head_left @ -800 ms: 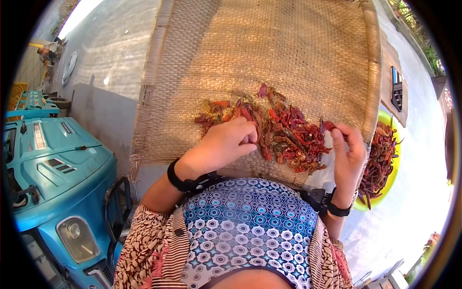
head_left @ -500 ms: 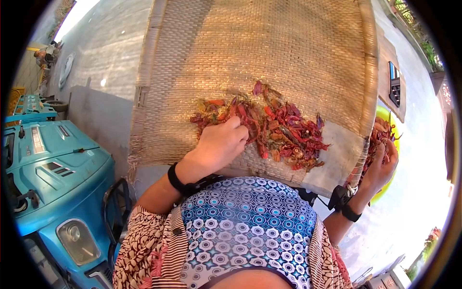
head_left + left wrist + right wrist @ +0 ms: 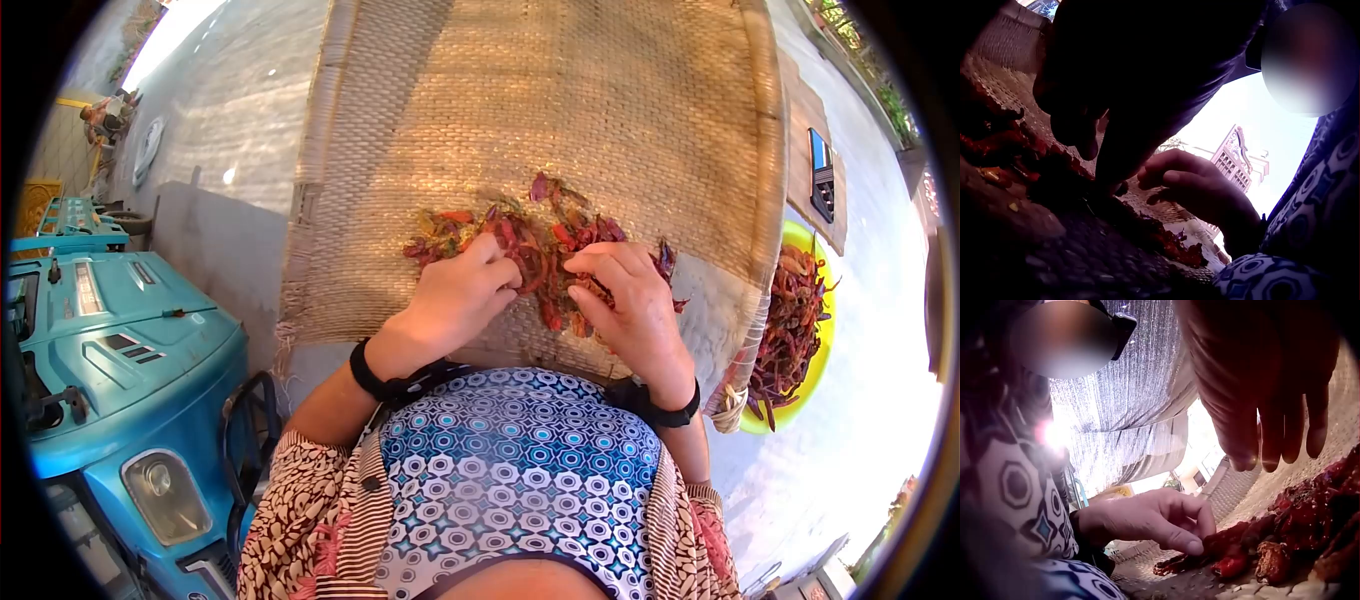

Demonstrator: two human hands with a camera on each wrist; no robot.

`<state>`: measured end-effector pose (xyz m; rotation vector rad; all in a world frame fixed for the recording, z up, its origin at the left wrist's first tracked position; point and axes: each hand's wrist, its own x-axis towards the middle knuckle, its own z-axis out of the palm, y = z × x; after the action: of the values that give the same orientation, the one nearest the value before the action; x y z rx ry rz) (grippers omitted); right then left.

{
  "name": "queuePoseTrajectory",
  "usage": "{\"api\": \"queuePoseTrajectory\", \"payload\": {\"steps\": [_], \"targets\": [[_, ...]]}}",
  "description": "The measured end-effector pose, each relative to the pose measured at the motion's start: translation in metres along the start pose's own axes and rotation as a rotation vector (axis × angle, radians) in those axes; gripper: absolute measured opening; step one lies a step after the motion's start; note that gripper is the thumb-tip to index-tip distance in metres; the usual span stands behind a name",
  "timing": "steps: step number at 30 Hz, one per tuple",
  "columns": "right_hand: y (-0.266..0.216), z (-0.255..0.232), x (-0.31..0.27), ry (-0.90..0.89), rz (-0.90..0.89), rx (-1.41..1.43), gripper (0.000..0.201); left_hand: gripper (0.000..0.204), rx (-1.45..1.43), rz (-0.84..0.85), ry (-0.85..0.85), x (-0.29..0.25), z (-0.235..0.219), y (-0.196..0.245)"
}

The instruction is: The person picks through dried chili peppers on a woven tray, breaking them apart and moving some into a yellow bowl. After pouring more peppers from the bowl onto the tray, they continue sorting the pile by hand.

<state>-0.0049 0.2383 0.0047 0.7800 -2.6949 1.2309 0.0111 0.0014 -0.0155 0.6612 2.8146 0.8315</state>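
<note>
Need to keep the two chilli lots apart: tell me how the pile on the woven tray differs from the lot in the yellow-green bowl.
The pile of dried red chillies lies spread on the flat woven bamboo tray, with the left hand and right hand on it. The dried chillies in the round yellow-green bowl are heaped, untouched and darker. Both are dried and red.

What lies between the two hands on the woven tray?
In the head view, dried red chillies lie between the left hand and right hand on the woven tray.
</note>
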Motion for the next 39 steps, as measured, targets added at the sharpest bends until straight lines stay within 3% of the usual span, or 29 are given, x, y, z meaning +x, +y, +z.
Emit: {"api": "queuePoseTrajectory", "payload": {"steps": [8,11,14,17,20,22,23,27,30,36,39], "targets": [[0.012,0.006,-0.004,-0.068,-0.072,0.082,0.025,0.01,-0.555,0.036,-0.015,0.011,-0.008,0.012],[-0.002,0.002,-0.002,0.012,0.009,0.14,0.024,0.011,-0.6,0.085,0.068,0.015,-0.003,0.01],[0.002,-0.003,-0.007,-0.088,-0.012,0.211,0.023,0.015,-0.679,0.096,0.094,0.016,-0.003,0.009],[-0.005,-0.008,-0.012,-0.064,0.188,0.23,0.022,0.022,-0.557,-0.004,0.154,0.016,-0.012,0.011],[-0.002,-0.041,-0.016,0.108,0.24,-0.028,0.019,0.03,-0.27,-0.33,0.147,0.012,-0.036,-0.009],[0.013,-0.064,-0.03,0.312,0.371,-0.161,0.018,0.029,-0.07,-0.342,0.179,0.0,-0.041,-0.037],[0.03,-0.072,-0.045,0.479,0.373,-0.087,0.016,0.028,0.029,-0.347,0.194,-0.006,-0.042,-0.049],[0.079,-0.121,-0.09,0.612,0.712,-0.455,0.026,0.023,0.085,-0.435,0.072,-0.019,-0.044,-0.062],[0.094,-0.127,-0.105,0.815,0.748,-0.327,0.032,0.022,0.025,-0.454,-0.01,-0.022,-0.039,-0.067],[0.08,-0.105,-0.079,0.673,0.629,-0.412,0.032,0.021,-0.12,-0.384,-0.063,-0.025,-0.038,-0.064],[0.066,-0.087,-0.062,0.599,0.494,-0.326,0.029,0.019,-0.197,-0.36,-0.071,-0.025,-0.035,-0.06]]}}
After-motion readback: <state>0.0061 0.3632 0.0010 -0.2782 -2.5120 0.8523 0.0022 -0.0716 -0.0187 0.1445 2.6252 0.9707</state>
